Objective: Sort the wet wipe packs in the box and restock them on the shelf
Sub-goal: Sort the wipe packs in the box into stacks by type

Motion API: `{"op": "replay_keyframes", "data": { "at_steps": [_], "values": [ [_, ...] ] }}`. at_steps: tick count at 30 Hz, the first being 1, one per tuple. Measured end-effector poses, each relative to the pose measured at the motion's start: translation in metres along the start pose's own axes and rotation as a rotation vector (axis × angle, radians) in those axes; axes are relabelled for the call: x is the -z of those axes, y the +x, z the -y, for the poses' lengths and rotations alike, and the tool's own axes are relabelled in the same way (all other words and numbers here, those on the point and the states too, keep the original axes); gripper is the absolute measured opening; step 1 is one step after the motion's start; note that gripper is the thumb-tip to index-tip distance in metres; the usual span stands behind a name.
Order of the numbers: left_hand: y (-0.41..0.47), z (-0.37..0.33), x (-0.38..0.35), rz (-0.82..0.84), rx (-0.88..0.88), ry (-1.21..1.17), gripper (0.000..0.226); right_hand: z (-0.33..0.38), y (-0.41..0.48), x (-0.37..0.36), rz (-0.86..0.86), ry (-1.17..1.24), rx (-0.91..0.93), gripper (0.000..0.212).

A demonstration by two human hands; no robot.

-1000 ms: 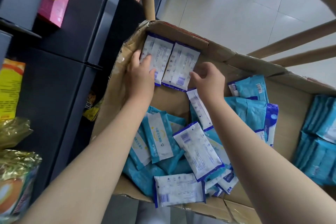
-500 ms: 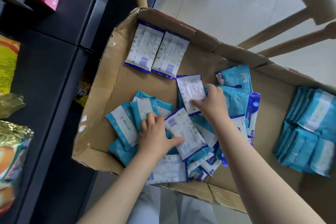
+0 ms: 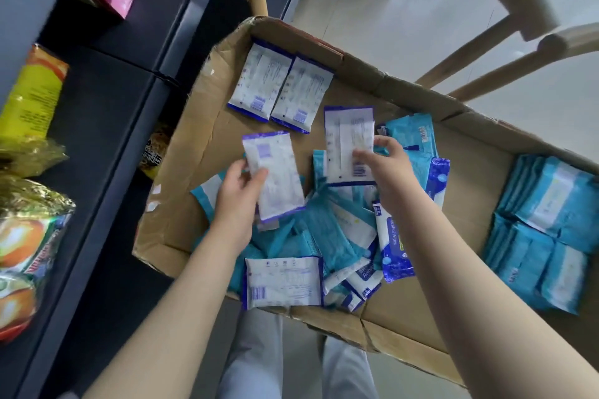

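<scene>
Soft daylight is being thrown across the pale tiled floor (image 3: 372,10); the dark shelf unit (image 3: 97,91) is being left dim, edges being bent and blurred.

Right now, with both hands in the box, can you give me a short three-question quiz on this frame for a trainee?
1. True or false: the left hand and the right hand each hold a teal pack.
2. Where does the sorted teal stack sit? A: in the far left corner of the box. B: at its right end. C: outside it.
3. How many laid-out white packs lie side by side in the far left corner?
Key: 1 false, the left-hand pack and right-hand pack are white; 2 B; 3 two.
</scene>
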State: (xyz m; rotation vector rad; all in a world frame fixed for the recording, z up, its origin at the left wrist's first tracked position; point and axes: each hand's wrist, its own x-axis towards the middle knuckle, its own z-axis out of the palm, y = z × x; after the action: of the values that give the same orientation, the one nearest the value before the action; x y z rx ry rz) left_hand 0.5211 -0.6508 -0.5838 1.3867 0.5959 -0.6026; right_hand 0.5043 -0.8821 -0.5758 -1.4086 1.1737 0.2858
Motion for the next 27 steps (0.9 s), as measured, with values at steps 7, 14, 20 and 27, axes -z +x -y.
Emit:
{"op": "replay_keyframes", "data": {
  "at_steps": [7, 14, 20, 27],
  "values": [
    [0.094, -0.081, 0.002, -0.043, -0.087, 0.099, 0.022, 0.027, 0.020, -0.066, 0.057, 0.195, 0.005, 0.023],
    [0.152, -0.111, -0.013, 0.041, -0.204, 0.482, 0.047, 0.045, 0.053, -0.104, -0.045, 0.127, 0.037, 0.026],
    [0.145, -0.096, -0.009, -0.172, -0.473, 0.891, 0.047, 0.053, 0.059, -0.104, -0.165, -0.128, 0.203, 0.032],
    [0.141, -0.090, -0.018, -0.070, -0.529, 1.031, 0.057, 0.035, 0.043, -0.091, -0.059, -0.186, 0.265, 0.043]
  ]
}}
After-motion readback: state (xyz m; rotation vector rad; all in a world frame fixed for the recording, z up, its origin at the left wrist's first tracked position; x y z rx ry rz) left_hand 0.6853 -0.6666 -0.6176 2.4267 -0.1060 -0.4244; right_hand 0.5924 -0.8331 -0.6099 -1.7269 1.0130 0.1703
